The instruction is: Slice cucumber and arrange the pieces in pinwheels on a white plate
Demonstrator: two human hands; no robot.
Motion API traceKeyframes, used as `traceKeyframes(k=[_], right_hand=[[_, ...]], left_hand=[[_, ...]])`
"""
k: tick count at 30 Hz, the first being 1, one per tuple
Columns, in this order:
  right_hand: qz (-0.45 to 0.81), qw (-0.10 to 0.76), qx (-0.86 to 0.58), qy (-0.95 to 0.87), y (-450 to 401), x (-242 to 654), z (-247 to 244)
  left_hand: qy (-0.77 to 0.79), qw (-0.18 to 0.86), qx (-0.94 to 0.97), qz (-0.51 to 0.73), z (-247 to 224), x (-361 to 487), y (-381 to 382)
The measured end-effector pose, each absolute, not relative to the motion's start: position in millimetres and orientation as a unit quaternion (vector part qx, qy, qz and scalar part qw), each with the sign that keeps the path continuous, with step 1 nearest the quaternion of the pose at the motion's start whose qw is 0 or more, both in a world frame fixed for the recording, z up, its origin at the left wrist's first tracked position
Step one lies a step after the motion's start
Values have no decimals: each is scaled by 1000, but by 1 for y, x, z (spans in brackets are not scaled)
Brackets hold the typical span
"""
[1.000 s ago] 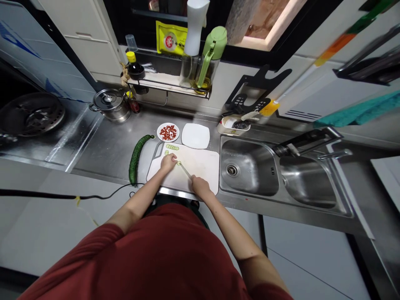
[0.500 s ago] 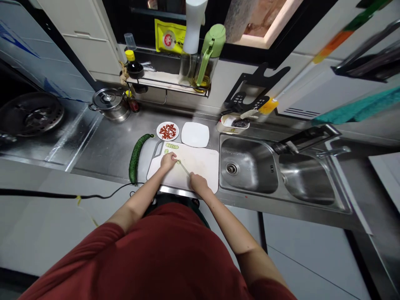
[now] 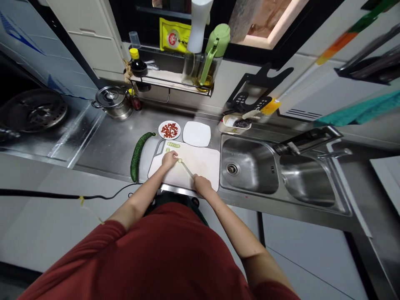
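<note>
My right hand (image 3: 203, 185) is closed round the handle of a knife (image 3: 188, 170), whose blade points up and left over the white cutting board (image 3: 203, 162). At the blade's tip lies a pale green cucumber slice (image 3: 180, 160). Just left of that slice, my left hand (image 3: 169, 159) has its fingers drawn together over the board; anything between them is hidden. Beyond it, several overlapping cucumber slices (image 3: 173, 145) form a row near the board's far left corner. A whole dark green cucumber (image 3: 136, 156) rests on the steel counter left of the board.
Behind the board are a plate of chopped red pieces (image 3: 169, 130) and a white square plate (image 3: 196, 134). A double sink (image 3: 250, 166) adjoins on the right. A lidded pot (image 3: 113, 102) stands back left, under a bottle shelf (image 3: 175, 83). A black cable (image 3: 93, 196) crosses at left.
My right hand and the knife have shifted slightly to the right, a little farther from my left hand. The whole view has also moved slightly. My left hand keeps its place on the board.
</note>
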State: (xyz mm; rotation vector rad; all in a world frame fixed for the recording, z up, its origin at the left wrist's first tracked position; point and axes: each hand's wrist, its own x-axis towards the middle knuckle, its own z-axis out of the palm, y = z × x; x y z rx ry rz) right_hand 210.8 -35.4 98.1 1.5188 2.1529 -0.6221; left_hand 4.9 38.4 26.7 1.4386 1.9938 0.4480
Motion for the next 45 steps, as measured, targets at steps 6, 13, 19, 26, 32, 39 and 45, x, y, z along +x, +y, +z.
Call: traceKeyframes(k=[6, 13, 19, 26, 32, 39, 45], right_hand=[[-219, 213, 550, 778, -34, 207, 99], [-216, 218, 549, 777, -25, 198, 100], [-214, 211, 549, 780, -22, 195, 100], [-212, 217, 547, 780, -24, 196, 101], [-212, 217, 547, 780, -23, 195, 101], [-206, 213, 542, 786, -21, 196, 104], [-194, 222, 529, 795, -14, 197, 113]], left_hand=[[754, 319, 549, 170, 28, 5, 39], [757, 319, 546, 164, 32, 6, 39], [756, 324, 544, 167, 32, 5, 39], [757, 329, 541, 161, 31, 5, 40], [757, 327, 542, 158, 33, 5, 40], [760, 327, 539, 156, 32, 6, 40], [759, 332, 538, 157, 33, 5, 40]])
